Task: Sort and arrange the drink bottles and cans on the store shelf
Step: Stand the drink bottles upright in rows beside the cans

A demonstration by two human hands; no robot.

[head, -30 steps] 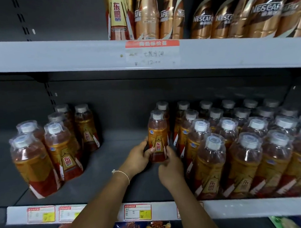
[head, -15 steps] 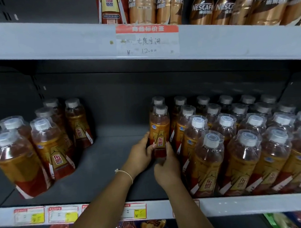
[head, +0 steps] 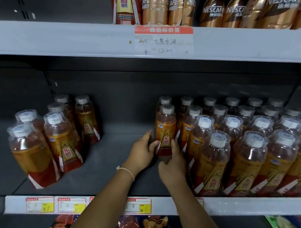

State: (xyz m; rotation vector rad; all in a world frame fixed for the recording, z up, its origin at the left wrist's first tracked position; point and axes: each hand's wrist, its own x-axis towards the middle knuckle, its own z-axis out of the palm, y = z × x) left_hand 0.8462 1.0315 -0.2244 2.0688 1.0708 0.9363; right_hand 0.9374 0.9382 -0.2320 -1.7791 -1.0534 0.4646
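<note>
Non-task items only. Handwritten price label [head: 164, 40], red header, stuck on front edge of upper shelf, centre-right; figure reads 12.00. Three small price tags on near front edge of middle shelf: two side by side at left [head: 40, 205] [head: 71, 205], one near centre [head: 139, 206], each with a yellow patch. Snack packets [head: 143, 225] below the shelf edge, reddish-brown print. Green packet [head: 281, 223] at lower right, contents unclear.

A shop's drinks aisle.
Grey shelf [head: 55, 37] edges carry price tags [head: 164, 40], one handwritten; rows of identical bottles [head: 249, 154] stand packed, with what look like snack packets [head: 143, 225] below.
</note>
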